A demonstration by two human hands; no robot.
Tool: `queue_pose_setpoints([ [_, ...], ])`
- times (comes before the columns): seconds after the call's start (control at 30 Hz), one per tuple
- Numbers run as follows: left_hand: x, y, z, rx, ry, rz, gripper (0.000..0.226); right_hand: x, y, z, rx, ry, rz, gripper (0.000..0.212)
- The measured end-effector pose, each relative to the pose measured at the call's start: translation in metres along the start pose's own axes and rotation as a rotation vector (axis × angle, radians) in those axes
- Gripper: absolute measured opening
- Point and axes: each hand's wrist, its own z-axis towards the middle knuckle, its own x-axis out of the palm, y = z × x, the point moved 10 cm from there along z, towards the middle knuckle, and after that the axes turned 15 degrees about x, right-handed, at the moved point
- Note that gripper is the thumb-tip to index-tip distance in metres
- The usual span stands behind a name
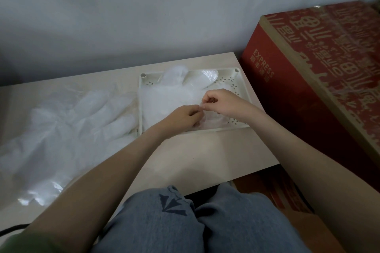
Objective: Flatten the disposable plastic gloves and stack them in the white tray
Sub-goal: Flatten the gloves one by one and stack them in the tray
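Two hands are seen over the tray (pixel 233 83), at the centre of the frame. The left hand (pixel 183 116) is curled, with thumb and fingertips pinched on the edge of a clear glove (pixel 214 120). The right hand (pixel 221 101) is likewise curled and pinched on the same film, and the two sets of fingertips are almost touching. The glove is laid in the lower right part of the tray, on top of a stack (pixel 164 98) of gloves whose fingers are pointed toward the upper rim. A pile (pixel 67 121) of loose gloves is spread on the table (pixel 205 154) at the left, reaching the tray's left wall. A red box (pixel 308 80) is set at the table's right edge. Jeans (pixel 185 222) are seen at the bottom.
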Motion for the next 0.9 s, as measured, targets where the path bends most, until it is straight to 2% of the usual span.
queue_pose_setpoints([
  [0.07, 0.000, 0.000, 0.000, 0.008, -0.001, 0.010, 0.024, 0.000, 0.000, -0.001, -0.006, 0.004, 0.030, 0.006],
  [0.23, 0.000, 0.007, 0.001, -0.008, 0.007, 0.011, 0.034, 0.000, -0.001, -0.002, -0.018, 0.033, 0.144, 0.012],
  [0.43, -0.001, 0.008, 0.001, -0.010, -0.006, -0.020, 0.032, 0.001, 0.001, -0.005, -0.047, 0.073, 0.085, 0.020],
  [0.73, -0.002, 0.006, 0.001, -0.002, 0.007, 0.034, 0.028, -0.003, -0.010, -0.001, 0.009, 0.034, 0.109, 0.003],
  [0.9, -0.001, 0.008, 0.002, 0.000, -0.001, 0.040, 0.030, -0.002, -0.015, -0.001, 0.034, 0.057, 0.145, 0.017],
])
